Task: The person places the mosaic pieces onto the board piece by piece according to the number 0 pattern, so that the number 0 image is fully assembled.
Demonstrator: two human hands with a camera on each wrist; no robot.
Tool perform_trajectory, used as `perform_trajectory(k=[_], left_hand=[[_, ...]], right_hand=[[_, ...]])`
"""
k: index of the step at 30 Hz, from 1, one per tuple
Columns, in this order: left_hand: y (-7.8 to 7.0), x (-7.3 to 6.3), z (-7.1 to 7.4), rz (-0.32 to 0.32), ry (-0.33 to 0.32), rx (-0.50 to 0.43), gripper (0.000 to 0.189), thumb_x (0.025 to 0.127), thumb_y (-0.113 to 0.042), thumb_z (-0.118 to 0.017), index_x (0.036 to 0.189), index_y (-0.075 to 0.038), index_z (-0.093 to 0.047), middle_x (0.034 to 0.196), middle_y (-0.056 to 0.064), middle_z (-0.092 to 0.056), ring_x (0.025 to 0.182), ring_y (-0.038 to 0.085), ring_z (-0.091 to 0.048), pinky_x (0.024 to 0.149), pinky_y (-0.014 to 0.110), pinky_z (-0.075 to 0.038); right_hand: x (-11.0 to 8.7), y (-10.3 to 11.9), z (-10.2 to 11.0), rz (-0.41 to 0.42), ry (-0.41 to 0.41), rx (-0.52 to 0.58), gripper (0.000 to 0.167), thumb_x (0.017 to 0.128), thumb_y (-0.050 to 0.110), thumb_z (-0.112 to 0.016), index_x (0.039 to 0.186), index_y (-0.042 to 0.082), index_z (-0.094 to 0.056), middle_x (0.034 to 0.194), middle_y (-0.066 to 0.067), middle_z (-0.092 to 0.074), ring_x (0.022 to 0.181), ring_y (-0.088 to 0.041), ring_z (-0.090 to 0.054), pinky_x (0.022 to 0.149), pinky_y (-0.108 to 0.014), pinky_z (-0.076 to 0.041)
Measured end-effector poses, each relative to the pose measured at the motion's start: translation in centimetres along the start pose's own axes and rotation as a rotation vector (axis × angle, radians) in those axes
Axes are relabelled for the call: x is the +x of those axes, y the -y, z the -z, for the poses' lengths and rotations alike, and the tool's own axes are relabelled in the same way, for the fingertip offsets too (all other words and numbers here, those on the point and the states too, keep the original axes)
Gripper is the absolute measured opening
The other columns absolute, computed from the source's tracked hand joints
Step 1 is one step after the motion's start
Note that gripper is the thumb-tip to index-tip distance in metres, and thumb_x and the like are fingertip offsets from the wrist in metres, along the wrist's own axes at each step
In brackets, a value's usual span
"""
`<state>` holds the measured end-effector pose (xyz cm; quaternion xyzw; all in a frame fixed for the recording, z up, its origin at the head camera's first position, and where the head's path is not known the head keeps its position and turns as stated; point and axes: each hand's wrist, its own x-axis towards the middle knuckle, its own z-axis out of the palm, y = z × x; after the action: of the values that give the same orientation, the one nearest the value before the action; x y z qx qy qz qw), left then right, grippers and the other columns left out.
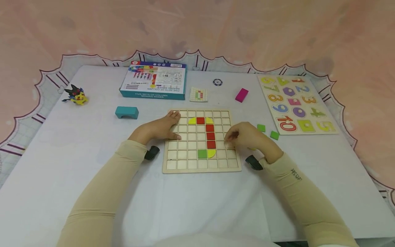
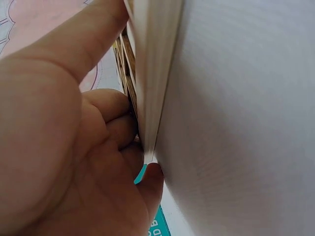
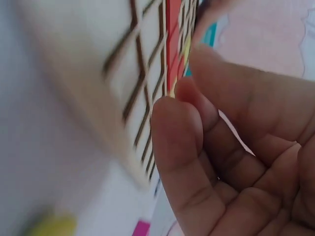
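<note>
Beige sleeves (image 1: 89, 206) lie nearest to the camera, at about seven and five o'clock. The left hand (image 1: 160, 127) rests on the grid board (image 1: 200, 171) at its nine-to-ten o'clock edge, thumb apart from the fingers, pressing rather than gripping, as it seems. The right hand (image 1: 248, 134) is at three o'clock of the board, its fingers bent and the thumb close to them; I cannot tell whether a piece is between. The board lies flat on the worktop (image 1: 197, 202), between the two hands. It looks like thin wood, so I judge it stiff and light, and it may slide easily. It is best taken by the bare rim, at nine and three o'clock, and kept level, because the red squares (image 1: 210, 136), yellow pieces (image 1: 211, 154) and green square (image 1: 202, 154) in its cells are probably loose. These should be hard, smooth and very light, better pinched by their sides. Farther out, near three o'clock, lie loose green squares (image 1: 261, 128). Counted from the board, a picture card (image 1: 195, 93) is at twelve, a box (image 1: 162, 77) near eleven, and a number puzzle (image 1: 296, 111) near two.
</note>
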<state>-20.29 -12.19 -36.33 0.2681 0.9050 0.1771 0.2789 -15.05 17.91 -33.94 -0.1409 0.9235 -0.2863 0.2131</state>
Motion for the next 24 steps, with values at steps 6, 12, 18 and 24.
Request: perform_trajectory(k=[6,12,18,24], left_hand=[[0.0,0.1,0.0,-0.007,-0.002,-0.009,0.093,0.086,-0.036,-0.062,0.146,0.003,-0.002,0.154,0.017,0.006,0.141,0.031,0.013,0.115,0.045,-0.002],[0.1,0.2,0.0,-0.013,-0.007,-0.008,0.093,0.086,-0.035,-0.062,0.146,0.004,-0.002,0.154,0.017,0.006,0.141,0.031,0.013,0.115,0.045,-0.002],[0.2,0.1,0.0,-0.022,-0.013,-0.005,0.092,0.086,-0.034,-0.063,0.145,0.005,-0.003,0.153,0.019,0.006,0.140,0.033,0.013,0.115,0.046,-0.001],[0.2,0.1,-0.2,-0.018,-0.014,-0.020,0.092,0.086,-0.034,-0.063,0.145,0.005,-0.003,0.154,0.018,0.006,0.140,0.032,0.014,0.115,0.046,0.000]], right_hand=[[-1.0,-2.8,1.9,-0.022,-0.045,-0.034,0.014,0.077,0.004,-0.068,0.090,0.005,-0.071,0.083,-0.004,-0.065,0.080,-0.019,-0.055,0.072,-0.028,-0.045],[-2.2,-4.6,3.0,-0.056,-0.052,-0.069,0.016,0.077,0.002,-0.065,0.093,0.003,-0.071,0.086,-0.007,-0.066,0.081,-0.020,-0.055,0.073,-0.031,-0.046],[-2.8,-5.5,3.0,-0.100,-0.039,-0.035,0.021,0.077,0.004,-0.068,0.098,0.003,-0.070,0.092,-0.008,-0.066,0.084,-0.022,-0.053,0.077,-0.034,-0.044],[-2.7,-5.7,2.2,-0.059,-0.038,-0.045,0.021,0.074,0.003,-0.070,0.095,0.005,-0.072,0.090,-0.005,-0.065,0.083,-0.019,-0.053,0.074,-0.030,-0.044]])
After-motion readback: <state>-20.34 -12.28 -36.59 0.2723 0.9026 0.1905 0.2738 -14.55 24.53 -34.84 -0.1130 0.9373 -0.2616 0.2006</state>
